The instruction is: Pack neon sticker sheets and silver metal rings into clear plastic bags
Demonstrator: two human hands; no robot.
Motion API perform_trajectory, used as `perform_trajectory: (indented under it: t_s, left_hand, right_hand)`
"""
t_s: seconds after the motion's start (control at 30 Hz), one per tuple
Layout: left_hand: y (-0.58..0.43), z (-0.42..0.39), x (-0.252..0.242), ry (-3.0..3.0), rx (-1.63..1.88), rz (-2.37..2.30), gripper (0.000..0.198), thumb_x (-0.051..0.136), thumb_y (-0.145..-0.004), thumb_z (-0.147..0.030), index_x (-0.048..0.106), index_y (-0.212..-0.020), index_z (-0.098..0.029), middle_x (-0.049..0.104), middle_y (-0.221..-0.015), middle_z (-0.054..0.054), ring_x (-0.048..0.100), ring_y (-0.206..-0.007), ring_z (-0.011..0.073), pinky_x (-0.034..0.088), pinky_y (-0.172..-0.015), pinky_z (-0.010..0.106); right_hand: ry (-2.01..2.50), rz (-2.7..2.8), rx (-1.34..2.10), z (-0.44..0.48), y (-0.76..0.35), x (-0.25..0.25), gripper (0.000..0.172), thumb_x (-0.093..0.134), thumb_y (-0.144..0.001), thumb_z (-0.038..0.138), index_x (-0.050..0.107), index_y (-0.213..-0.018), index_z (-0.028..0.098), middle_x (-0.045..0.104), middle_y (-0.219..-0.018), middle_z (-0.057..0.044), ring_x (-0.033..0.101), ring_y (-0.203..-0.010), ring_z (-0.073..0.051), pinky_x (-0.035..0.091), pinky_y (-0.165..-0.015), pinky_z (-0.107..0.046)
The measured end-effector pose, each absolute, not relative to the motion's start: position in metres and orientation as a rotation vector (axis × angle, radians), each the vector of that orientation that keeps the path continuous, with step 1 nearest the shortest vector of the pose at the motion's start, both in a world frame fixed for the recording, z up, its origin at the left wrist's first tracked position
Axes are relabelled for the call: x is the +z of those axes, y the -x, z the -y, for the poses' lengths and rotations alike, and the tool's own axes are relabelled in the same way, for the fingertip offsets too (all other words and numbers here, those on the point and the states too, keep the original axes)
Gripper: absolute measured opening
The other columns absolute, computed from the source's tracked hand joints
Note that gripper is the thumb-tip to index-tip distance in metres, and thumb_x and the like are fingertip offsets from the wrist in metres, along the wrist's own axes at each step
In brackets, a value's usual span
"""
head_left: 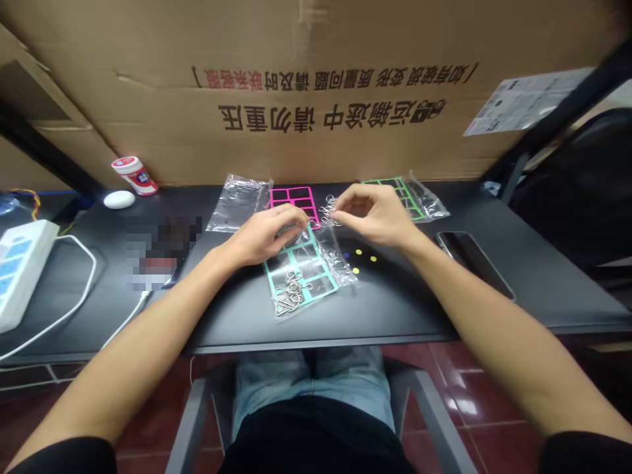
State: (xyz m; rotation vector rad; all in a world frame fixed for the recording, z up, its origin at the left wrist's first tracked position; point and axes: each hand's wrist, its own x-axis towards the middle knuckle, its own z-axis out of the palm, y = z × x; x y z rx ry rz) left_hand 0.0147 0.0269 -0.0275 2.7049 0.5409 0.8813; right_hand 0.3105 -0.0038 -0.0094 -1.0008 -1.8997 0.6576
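Observation:
My left hand [269,232] lies curled on a clear plastic bag [320,253] that holds a teal grid card [301,266] and a tangle of metal wire rings [289,297] at its near end. My right hand [375,212] hovers just right of it, fingers pinched on a small cluster of metal rings [328,212]. A pink grid card [292,196] sits behind my left hand. A green grid card in a bag [405,194] lies behind my right hand.
An empty clear bag [237,201] lies at the back left. A phone [474,262] rests face up on the right. Small coloured dots [359,257] mark the black desk [395,309]. A white mouse [118,199], a small bottle [134,175], a power strip [20,266] and a cardboard wall [316,85] stand around.

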Motion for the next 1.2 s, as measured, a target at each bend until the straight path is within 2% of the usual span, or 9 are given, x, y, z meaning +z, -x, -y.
perform_trajectory:
  t_s: [0.17, 0.33, 0.5, 0.6, 0.67, 0.8, 0.9, 1.03, 1.2]
  left_hand:
    - [-0.014, -0.027, -0.027, -2.682, 0.868, -0.549, 0.015, 0.056, -0.114, -0.024, 0.069, -0.122, -0.023, 0.079, -0.128, 0.009, 0.075, -0.124, 0.0224, 0.062, -0.107, 0.043]
    - [-0.014, -0.027, -0.027, -2.682, 0.858, -0.552, 0.015, 0.056, -0.114, -0.023, 0.069, -0.122, -0.023, 0.078, -0.127, 0.009, 0.075, -0.123, 0.0222, 0.061, -0.107, 0.043]
    - [-0.015, -0.026, -0.027, -2.684, 0.865, -0.560, 0.014, 0.057, -0.114, -0.023, 0.069, -0.121, -0.023, 0.078, -0.128, 0.008, 0.075, -0.123, 0.0223, 0.061, -0.107, 0.042]
    - [-0.015, -0.026, -0.027, -2.673, 0.887, -0.545, 0.013, 0.057, -0.114, -0.025, 0.069, -0.119, -0.022, 0.079, -0.126, 0.009, 0.075, -0.123, 0.0229, 0.061, -0.107, 0.042]
    - [-0.015, -0.026, -0.027, -2.661, 0.905, -0.536, 0.014, 0.057, -0.114, -0.025, 0.070, -0.119, -0.022, 0.079, -0.126, 0.010, 0.075, -0.122, 0.0231, 0.062, -0.107, 0.043]
    - [-0.017, -0.024, -0.025, -2.659, 0.940, -0.520, 0.014, 0.057, -0.113, -0.024, 0.070, -0.118, -0.022, 0.079, -0.126, 0.010, 0.075, -0.123, 0.0229, 0.062, -0.107, 0.042]
    - [-0.020, -0.022, -0.024, -2.660, 0.945, -0.513, 0.014, 0.056, -0.114, -0.025, 0.070, -0.117, -0.022, 0.079, -0.124, 0.010, 0.075, -0.121, 0.0225, 0.062, -0.105, 0.041]
    - [-0.022, -0.019, -0.023, -2.662, 0.939, -0.509, 0.014, 0.056, -0.114, -0.026, 0.069, -0.117, -0.022, 0.078, -0.124, 0.010, 0.075, -0.120, 0.0223, 0.062, -0.103, 0.040]
    - [-0.022, -0.020, -0.024, -2.653, 0.951, -0.493, 0.012, 0.057, -0.114, -0.024, 0.069, -0.117, -0.022, 0.078, -0.123, 0.010, 0.075, -0.121, 0.0227, 0.062, -0.103, 0.041]
  right_hand:
    - [1.258, 1.768, 0.404, -0.017, -0.323, -0.022, 0.013, 0.085, -0.088, 0.034, 0.079, -0.092, 0.023, 0.083, -0.088, -0.006, 0.079, -0.080, -0.026, 0.065, -0.081, -0.044]
    - [1.177, 1.769, 0.410, -0.018, -0.323, -0.026, 0.013, 0.083, -0.086, 0.029, 0.081, -0.098, 0.023, 0.085, -0.104, -0.008, 0.082, -0.091, -0.026, 0.068, -0.090, -0.044]
    - [0.910, 1.927, 1.069, 0.011, -0.308, -0.007, 0.016, 0.084, -0.091, 0.035, 0.085, -0.099, 0.021, 0.085, -0.089, -0.006, 0.082, -0.080, -0.023, 0.070, -0.082, -0.038]
    - [0.876, 2.102, 1.514, 0.025, -0.297, -0.002, 0.024, 0.085, -0.092, 0.036, 0.088, -0.110, 0.020, 0.087, -0.093, -0.007, 0.083, -0.080, -0.022, 0.069, -0.079, -0.036]
    - [0.841, 2.155, 1.629, 0.028, -0.292, -0.005, 0.029, 0.085, -0.093, 0.036, 0.088, -0.117, 0.019, 0.087, -0.098, -0.007, 0.083, -0.083, -0.022, 0.068, -0.080, -0.034]
    - [0.720, 2.241, 1.508, 0.025, -0.287, -0.015, 0.038, 0.079, -0.102, 0.040, 0.084, -0.136, 0.022, 0.084, -0.121, -0.009, 0.078, -0.083, -0.018, 0.063, -0.075, -0.031]
    - [0.565, 2.457, 1.246, 0.024, -0.281, -0.021, 0.034, 0.071, -0.109, 0.040, 0.083, -0.139, 0.027, 0.077, -0.140, -0.010, 0.075, -0.098, -0.019, 0.062, -0.087, -0.033]
    - [0.509, 2.620, 0.886, 0.026, -0.271, -0.029, 0.035, 0.067, -0.112, 0.043, 0.083, -0.139, 0.026, 0.077, -0.132, -0.011, 0.072, -0.111, -0.025, 0.058, -0.101, -0.041]
    - [0.583, 2.679, 0.756, 0.027, -0.272, -0.027, 0.029, 0.064, -0.113, 0.040, 0.083, -0.120, 0.019, 0.079, -0.112, -0.011, 0.072, -0.100, -0.024, 0.057, -0.093, -0.039]
